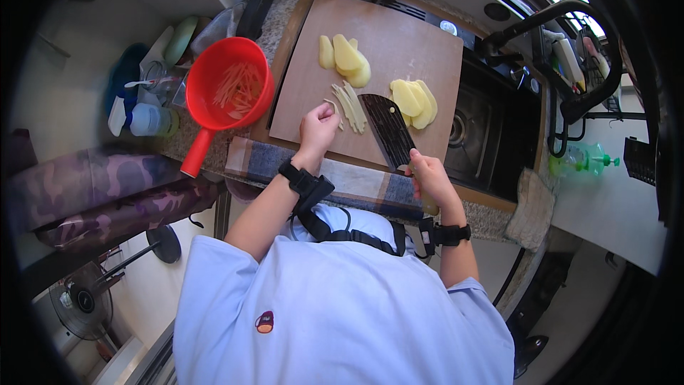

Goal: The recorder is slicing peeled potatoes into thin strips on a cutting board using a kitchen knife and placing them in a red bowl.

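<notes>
My left hand (319, 127) pinches a thin potato strip (333, 107) just above the wooden cutting board (294, 104). Right beside it lies a small pile of potato strips (350, 107). My right hand (429, 176) grips the handle of a dark-bladed kitchen knife (387, 128), whose blade slants between the strips and a stack of potato slices (413, 102). A small pale bit sticks to the blade. More potato slices (347, 59) lie near the far side of the board. Left of the board, a red plastic strainer or ladle-like basin (193, 152) holds cut strips in water.
A black sink (481, 133) with a black faucet (569, 109) is at the right, partly under the board. A checked cloth (342, 176) lies along the counter's near edge. Spray bottle (147, 119) stands left; a green soap bottle (585, 159) is far right.
</notes>
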{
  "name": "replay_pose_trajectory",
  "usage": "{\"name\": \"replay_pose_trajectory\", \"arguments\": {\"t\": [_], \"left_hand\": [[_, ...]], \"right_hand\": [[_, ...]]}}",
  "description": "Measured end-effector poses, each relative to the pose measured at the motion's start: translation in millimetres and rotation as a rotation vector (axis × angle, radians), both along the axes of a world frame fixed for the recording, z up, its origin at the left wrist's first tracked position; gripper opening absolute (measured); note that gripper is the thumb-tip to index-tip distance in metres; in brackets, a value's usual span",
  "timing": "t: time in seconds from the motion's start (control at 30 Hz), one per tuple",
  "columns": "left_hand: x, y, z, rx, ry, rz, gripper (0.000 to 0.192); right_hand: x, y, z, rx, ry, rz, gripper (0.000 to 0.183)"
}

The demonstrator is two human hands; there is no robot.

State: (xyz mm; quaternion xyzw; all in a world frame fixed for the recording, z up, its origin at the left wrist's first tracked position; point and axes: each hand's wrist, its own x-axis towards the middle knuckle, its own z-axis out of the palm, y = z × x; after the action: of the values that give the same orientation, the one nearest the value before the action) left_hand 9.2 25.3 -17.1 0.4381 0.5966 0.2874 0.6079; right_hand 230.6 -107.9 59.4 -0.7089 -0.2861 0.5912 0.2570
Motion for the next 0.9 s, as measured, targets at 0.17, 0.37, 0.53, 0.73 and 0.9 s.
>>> {"name": "replay_pose_trajectory", "arguments": {"t": [0.17, 0.37, 0.53, 0.73, 0.9], "left_hand": [[4, -6, -10, 0.065, 0.016, 0.126, 0.048], [5, -7, 1, 0.163, 0.12, 0.102, 0.045], [6, -4, -8, 0.297, 0.233, 0.089, 0.043], [3, -4, -6, 0.301, 0.122, 0.103, 0.043], [1, -7, -7, 0.3, 0.163, 0.068, 0.043]], "right_hand": [[-15, 8, -2, -0.041, 0.05, 0.028, 0.055], [-9, 2, -15, -0.08, 0.114, 0.0, 0.055], [-23, 19, -24, -0.009, 0.137, -0.032, 0.055], [-29, 23, -31, -0.043, 0.181, -0.019, 0.055], [-43, 27, -25, -0.043, 0.169, 0.096, 0.056]]}}
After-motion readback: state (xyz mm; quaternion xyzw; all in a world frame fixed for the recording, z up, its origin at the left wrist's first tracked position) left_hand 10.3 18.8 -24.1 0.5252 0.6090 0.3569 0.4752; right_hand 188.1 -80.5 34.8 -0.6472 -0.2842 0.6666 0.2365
